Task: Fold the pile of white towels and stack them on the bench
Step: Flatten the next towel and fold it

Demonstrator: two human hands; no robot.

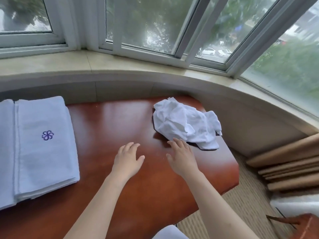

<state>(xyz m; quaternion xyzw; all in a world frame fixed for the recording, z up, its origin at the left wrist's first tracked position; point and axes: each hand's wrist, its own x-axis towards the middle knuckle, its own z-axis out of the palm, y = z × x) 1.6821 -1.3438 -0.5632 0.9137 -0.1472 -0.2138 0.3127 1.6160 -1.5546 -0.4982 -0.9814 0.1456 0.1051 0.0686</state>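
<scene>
Crumpled white towel (pixel 185 122) near the far right corner of the reddish-brown bench (pixel 110 121), bunched and unfolded, one flap trailing toward the right edge. Stack of folded white towels (pixel 44 147) along the left edge, topmost piece marked with a purple flower emblem (pixel 47 135), well apart from the crumpled one, bare glossy wood between.

Left hand (pixel 128 158) over the middle of the bench, palm down, fingers straight and slightly spread, holding nothing; contact with the wood impossible to tell. Right hand (pixel 182 156) just beside it, palm down, fingers straight and loosely together, tips at the near edge of the crumpled towel, touching or barely short of it, nothing gripped.

Stone window sill (pixel 120 64) curving behind the far edge, white-framed windows (pixel 146 23) above. Beige curtain folds (pixel 284 166) off the right edge, pale carpet (pixel 241 200) below. Brown object (pixel 303 225) at the lower right, too cropped to identify. Nothing lying between the hands and the crumpled towel
</scene>
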